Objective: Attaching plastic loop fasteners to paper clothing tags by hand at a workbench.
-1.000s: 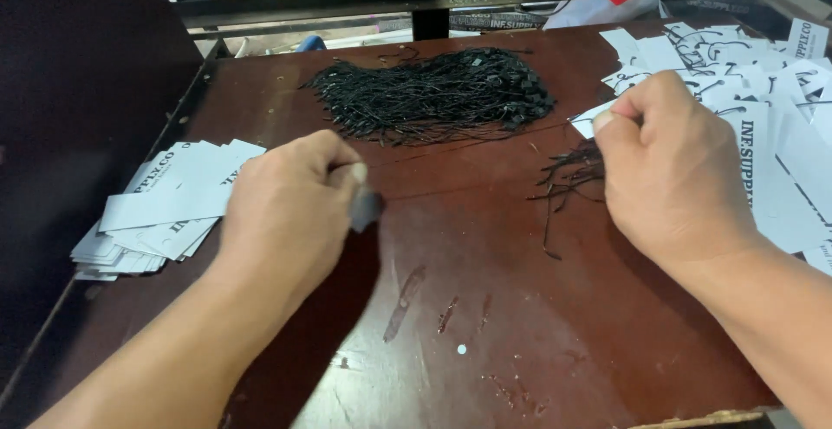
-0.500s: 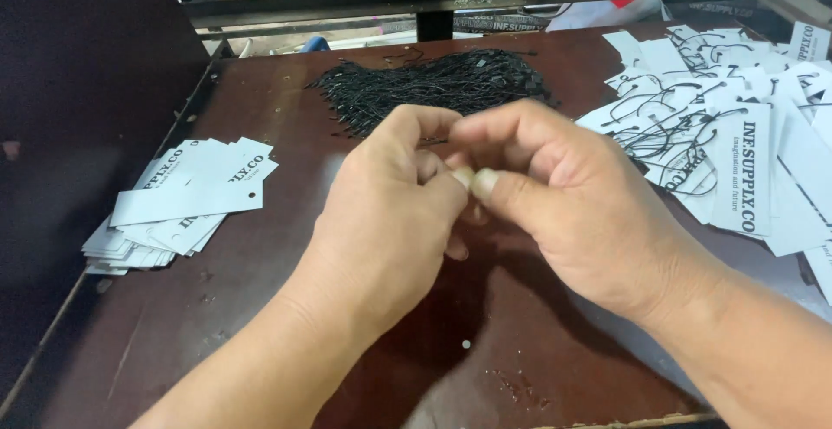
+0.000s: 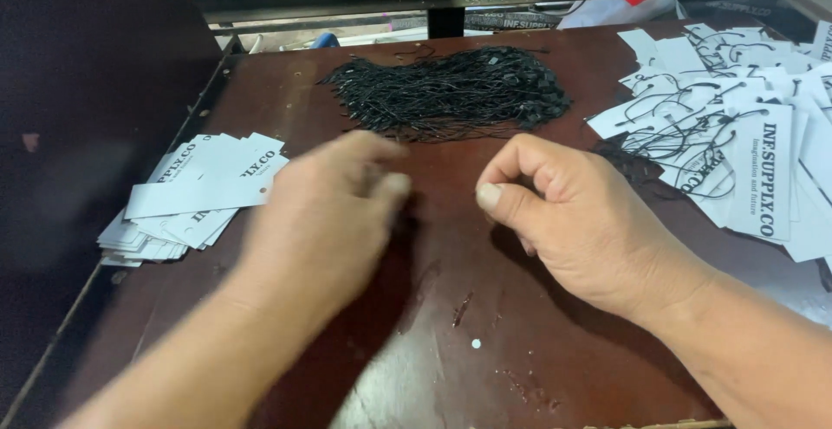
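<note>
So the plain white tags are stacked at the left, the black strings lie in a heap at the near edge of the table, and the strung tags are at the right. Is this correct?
Not quite: the head view shows the strings heaped at the far side of the table, beyond both hands. The plain tags at the left and strung tags at the right are correct.

White rectangular tags [image 3: 195,195] stacked left, strung tags [image 3: 737,143] heaped right.
</note>
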